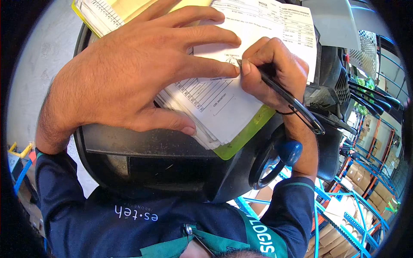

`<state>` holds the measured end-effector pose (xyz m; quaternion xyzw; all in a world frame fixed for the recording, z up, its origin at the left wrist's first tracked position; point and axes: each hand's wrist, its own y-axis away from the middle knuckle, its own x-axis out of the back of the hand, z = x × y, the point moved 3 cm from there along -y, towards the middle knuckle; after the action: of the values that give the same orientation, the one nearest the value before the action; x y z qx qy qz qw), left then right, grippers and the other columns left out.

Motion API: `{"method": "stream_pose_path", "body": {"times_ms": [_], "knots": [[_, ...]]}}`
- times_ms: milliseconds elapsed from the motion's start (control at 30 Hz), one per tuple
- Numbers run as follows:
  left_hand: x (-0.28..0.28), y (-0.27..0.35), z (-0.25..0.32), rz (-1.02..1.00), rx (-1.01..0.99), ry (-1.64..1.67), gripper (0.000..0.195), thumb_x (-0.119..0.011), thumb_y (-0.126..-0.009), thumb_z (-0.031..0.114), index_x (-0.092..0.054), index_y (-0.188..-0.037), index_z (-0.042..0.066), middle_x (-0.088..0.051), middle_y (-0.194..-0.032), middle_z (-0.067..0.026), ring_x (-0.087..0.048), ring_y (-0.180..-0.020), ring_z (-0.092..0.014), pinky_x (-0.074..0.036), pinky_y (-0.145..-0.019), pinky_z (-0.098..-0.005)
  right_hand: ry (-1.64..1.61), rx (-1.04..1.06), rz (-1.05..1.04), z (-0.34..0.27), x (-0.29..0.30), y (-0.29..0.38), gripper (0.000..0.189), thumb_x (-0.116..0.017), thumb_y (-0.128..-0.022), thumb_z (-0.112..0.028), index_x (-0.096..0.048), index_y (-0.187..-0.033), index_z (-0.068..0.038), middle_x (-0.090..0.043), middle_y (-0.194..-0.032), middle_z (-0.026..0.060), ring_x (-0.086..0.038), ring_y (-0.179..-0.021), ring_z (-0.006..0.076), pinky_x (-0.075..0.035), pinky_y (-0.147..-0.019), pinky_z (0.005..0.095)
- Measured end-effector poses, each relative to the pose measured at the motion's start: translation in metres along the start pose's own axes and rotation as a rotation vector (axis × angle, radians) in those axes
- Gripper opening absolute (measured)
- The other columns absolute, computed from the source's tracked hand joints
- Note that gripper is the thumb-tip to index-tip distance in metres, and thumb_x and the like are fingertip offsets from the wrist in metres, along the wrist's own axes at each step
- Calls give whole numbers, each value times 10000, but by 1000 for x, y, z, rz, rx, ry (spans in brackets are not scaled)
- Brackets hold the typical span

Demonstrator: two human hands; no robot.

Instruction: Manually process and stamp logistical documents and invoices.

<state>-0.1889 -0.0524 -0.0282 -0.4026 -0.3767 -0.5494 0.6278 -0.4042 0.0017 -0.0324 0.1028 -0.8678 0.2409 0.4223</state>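
Note:
My left hand (145, 67) lies spread, palm down, across printed sheets and a thick stack of papers, its fingers pointing right. In my right hand (276, 72) is a black pen (290, 98), its tip on the top printed sheet (258, 22) close to the tip of my left index finger. Some handwriting in ink shows beside the pen tip. Under the sheets lies a form with a numbered table (222, 113), on a yellow-green translucent clipboard or folder (248, 132). A yellow sheet (129, 8) sticks out beyond my left hand.
The papers rest on the black plastic cowl (145, 142) of what looks like a forklift. Near my right forearm are a steering wheel (255, 171) with a blue knob (289, 153) and black levers (374, 100). Blue and orange racks with cardboard boxes (358, 177) stand at the right.

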Motion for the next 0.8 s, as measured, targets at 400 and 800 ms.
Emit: {"method": "stream_pose_path", "body": {"times_ms": [400, 800], "knots": [[-1, 1, -5, 32, 30, 15, 801, -633, -869, 632, -479, -1522, 194, -361, -1618, -167, -274, -1516, -433, -144, -1215, -696, 4, 7, -13, 2, 1, 0, 199, -797, -825, -131, -606, -828, -76, -602, -645, 66, -629, -543, 183, -508, -543, 304], [-3, 0, 3, 67, 63, 26, 799, -658, -843, 634, -513, -1501, 205, -387, -1607, -153, -290, -1512, -423, -143, -1219, -689, 37, -24, 0, 1, 1, 1, 172, -783, -815, -129, -618, -829, -81, -602, -647, 51, -625, -549, 169, -511, -555, 300]]}}
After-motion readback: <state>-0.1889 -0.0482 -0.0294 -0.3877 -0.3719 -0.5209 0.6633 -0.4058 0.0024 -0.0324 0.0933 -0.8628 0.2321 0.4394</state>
